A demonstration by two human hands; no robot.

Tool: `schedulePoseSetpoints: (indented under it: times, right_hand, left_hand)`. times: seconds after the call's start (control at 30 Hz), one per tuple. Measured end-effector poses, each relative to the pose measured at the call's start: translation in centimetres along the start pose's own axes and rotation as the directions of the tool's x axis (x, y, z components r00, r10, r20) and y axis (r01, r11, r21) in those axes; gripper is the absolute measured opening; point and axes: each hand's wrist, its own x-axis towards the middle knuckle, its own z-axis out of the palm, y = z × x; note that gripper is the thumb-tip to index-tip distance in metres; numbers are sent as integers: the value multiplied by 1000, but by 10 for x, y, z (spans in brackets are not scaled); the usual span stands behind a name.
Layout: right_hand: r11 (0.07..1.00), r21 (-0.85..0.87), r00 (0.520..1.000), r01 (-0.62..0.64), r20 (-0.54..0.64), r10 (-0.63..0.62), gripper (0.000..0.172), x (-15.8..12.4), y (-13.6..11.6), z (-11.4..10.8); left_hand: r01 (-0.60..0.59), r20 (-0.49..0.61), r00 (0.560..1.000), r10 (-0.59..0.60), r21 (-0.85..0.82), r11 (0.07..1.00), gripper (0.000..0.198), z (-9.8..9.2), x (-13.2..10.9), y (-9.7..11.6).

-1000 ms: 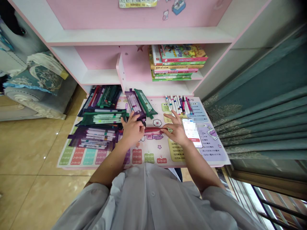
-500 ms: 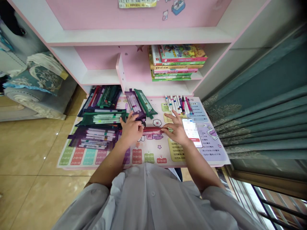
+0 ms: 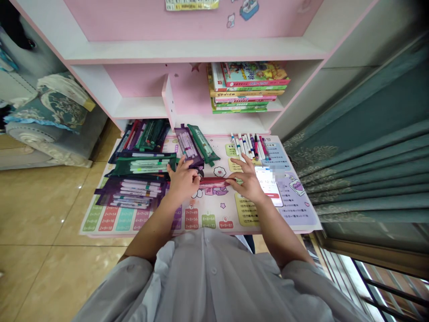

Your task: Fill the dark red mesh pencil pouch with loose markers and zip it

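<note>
A red pencil pouch (image 3: 213,181) lies flat on the printed desk mat (image 3: 295,210) between my hands. My left hand (image 3: 182,180) pinches its left end with thumb and fingers closed. My right hand (image 3: 246,179) pinches its right end, the other fingers spread over the mat. Loose markers (image 3: 250,145) lie in a row just beyond my right hand. A purple pouch (image 3: 187,146) and a green pouch (image 3: 203,144) of pens lie beyond my left hand.
Stacks of filled green and purple pouches (image 3: 139,181) cover the mat's left side. A phone (image 3: 268,185) with a lit screen lies right of my right hand. Books (image 3: 248,85) are stacked in the pink shelf. A teal curtain (image 3: 368,147) hangs at the right.
Both hands stay on the red pouch. My right hand's fingers have shifted slightly toward the markers; the left hand has barely moved.
</note>
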Motion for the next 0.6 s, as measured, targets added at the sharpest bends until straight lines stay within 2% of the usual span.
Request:
schedulePoseSetpoints:
  times: [0.6]
  right_hand:
    - [1000, -8, 999, -7, -33, 7, 19, -1, 8, -3]
  left_hand:
    - [26, 1, 1000, -26, 3, 1000, 17, -4, 2, -4]
